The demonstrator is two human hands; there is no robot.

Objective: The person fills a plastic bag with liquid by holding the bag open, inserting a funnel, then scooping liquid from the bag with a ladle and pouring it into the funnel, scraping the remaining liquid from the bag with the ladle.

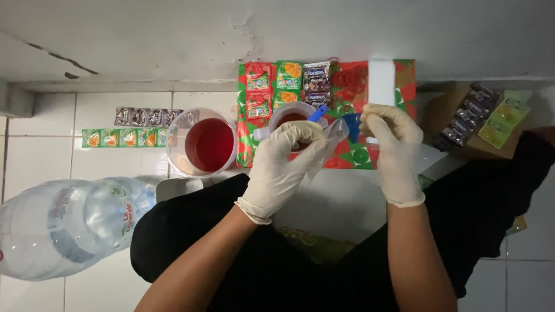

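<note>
In the head view, the person is sitting over a white tiled floor [104, 115], both hands in pale latex gloves. The left hand [286, 164] is curling its fingers around the mouth of a small clear plastic bag [329, 141], pinching the film closed in a narrow grip; the bag is hanging just to the right of that hand, between the two hands. The right hand [393, 150] is closing its fingertips on a blue funnel [351, 124], which is sitting at the top edge of the bag, just left of the fingertips. Behind the left hand's knuckles, a small cup of red drink [289, 115] with a blue spoon [317, 113] in it is resting on a red-and-green wrapped board [404, 75]. Drink-powder sachets [272, 81] are lying on the board's far side. To the left, a clear pitcher of red liquid [205, 144] is standing on the floor, near a large water bottle [63, 222] lying on its side.
</note>
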